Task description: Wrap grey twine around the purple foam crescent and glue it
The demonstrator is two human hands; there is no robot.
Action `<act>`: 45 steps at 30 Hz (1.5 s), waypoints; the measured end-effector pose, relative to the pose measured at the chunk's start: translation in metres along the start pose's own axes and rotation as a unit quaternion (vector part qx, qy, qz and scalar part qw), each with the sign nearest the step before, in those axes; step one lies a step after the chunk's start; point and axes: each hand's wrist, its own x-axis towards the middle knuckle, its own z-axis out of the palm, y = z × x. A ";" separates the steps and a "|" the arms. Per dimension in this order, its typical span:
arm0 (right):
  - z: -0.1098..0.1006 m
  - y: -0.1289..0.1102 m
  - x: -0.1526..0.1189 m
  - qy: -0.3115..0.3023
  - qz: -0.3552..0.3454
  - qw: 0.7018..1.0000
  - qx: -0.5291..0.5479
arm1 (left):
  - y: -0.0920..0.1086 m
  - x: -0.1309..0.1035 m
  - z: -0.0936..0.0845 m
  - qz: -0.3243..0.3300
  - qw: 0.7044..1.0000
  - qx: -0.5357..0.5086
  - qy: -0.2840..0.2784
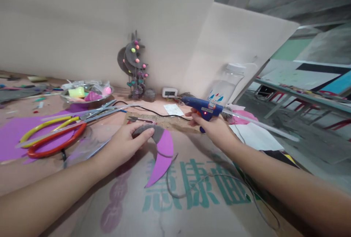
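Observation:
A purple crescent (164, 147) is pinched at its upper end by my left hand (131, 140). Grey cord covers that end, and a loose grey strand (175, 195) trails from the crescent across the printed board (131, 207). My right hand (210, 125) is wrapped round the handle of a blue glue gun (199, 103), which has a small red light lit and a long clear glue stick (263, 123) in its rear. The nozzle points left, above the table and apart from the crescent.
Red and yellow-handled scissors (57, 149) lie at left on purple sheets (13, 134), near a bowl (85, 98) of colourful pieces. A decorated grey moon ornament (134, 65), a small clock (169, 91) and a clear bottle (227, 83) stand along the wall. Small snips (141, 120) lie mid-table.

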 end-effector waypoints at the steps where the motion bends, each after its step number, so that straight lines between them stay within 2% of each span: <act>1: 0.003 -0.002 -0.007 0.001 0.003 1.000 0.015 | 0.000 0.000 0.000 0.001 1.000 0.005 -0.004; 5: 0.009 0.004 -0.023 -0.012 0.012 1.000 -0.020 | 0.002 0.000 0.000 0.008 0.999 0.031 -0.007; 9: 0.005 0.018 -0.028 -0.025 0.000 0.997 -0.079 | 0.002 0.003 0.000 0.002 0.998 0.055 -0.008; 11: 0.002 0.019 -0.030 -0.038 -0.020 0.997 -0.068 | 0.000 0.005 0.001 -0.004 0.998 0.069 0.006; 15: -0.001 0.009 -0.038 -0.087 -0.051 0.995 -0.011 | -0.001 0.006 0.001 -0.032 0.997 0.063 0.029; 20: 0.001 -0.007 -0.048 -0.151 -0.063 0.985 -0.056 | 0.003 0.005 -0.001 -0.036 0.998 0.035 0.040; 25: 0.005 -0.009 -0.052 -0.181 -0.056 0.980 -0.056 | 0.004 0.004 -0.003 -0.029 0.996 0.052 0.065; 31: 0.011 -0.009 -0.052 -0.235 -0.043 0.971 -0.014 | 0.002 0.005 -0.002 -0.036 0.997 0.040 0.052; 37: 0.014 -0.004 -0.050 -0.202 -0.042 0.977 -0.044 | 0.003 0.005 -0.001 -0.026 0.996 0.059 0.062; 45: 0.014 -0.003 -0.049 -0.193 -0.051 0.976 -0.083 | 0.001 0.005 -0.001 -0.025 0.995 0.075 0.065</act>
